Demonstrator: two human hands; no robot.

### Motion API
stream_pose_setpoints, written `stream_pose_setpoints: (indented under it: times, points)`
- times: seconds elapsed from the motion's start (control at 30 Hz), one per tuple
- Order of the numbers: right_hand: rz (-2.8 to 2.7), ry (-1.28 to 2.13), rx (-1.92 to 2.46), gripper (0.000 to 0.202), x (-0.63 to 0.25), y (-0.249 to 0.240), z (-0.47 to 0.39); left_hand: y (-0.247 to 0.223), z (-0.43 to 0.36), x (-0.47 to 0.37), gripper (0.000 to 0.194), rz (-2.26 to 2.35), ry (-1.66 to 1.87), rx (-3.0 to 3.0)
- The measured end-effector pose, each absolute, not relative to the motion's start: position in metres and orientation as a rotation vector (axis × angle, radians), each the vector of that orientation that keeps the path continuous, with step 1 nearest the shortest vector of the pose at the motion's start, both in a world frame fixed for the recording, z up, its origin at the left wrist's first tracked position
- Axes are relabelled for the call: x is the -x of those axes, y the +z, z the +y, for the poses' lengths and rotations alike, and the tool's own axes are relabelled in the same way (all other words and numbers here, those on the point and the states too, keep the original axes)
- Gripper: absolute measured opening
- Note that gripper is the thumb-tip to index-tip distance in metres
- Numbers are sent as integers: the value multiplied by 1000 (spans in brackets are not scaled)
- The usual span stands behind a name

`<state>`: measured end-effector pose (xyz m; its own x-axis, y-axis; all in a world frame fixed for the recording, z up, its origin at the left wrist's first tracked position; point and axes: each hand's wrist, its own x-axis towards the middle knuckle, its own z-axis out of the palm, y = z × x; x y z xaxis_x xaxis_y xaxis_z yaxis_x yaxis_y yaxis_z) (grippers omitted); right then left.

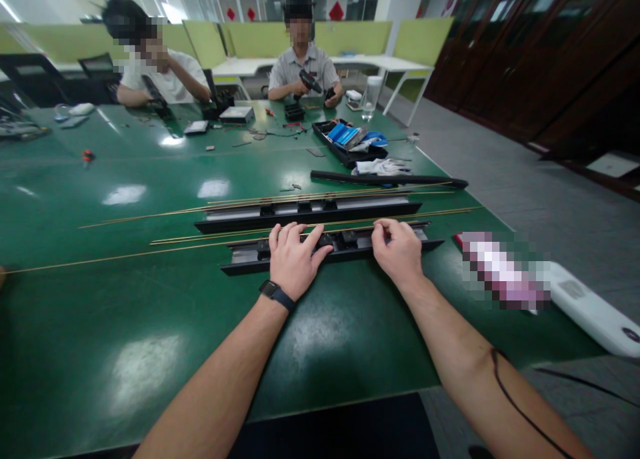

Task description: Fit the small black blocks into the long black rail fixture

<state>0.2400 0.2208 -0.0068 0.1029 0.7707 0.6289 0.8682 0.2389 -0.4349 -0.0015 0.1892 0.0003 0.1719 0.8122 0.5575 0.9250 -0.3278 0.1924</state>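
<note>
Centrally in the head view, the near black channel (245, 268) lay on the green tabletop (320, 359). The left hand (295, 259) had a wide grip, spread over it; the right hand (399, 249) had a narrow one near its right end, contents impossible to tell. Long thin rods (185, 240) lay close behind, so a careless finger push could have bent or scattered them.

Clear cup (371, 98): upright, far right side of green table (150, 326). Power drill (310, 80): held by the seated person (303, 66) opposite.
</note>
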Motion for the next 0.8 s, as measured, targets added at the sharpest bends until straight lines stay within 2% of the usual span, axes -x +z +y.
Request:
stream_pose_setpoints:
  times: [0.53,0.8]
  points:
    - [-1499,-285,1720,27,-257,-6,228,0,189,3,48,-1705,-879,2248]
    - [-1520,-250,1689,29,-254,-7,227,1,189,2,45,-1709,-898,2254]
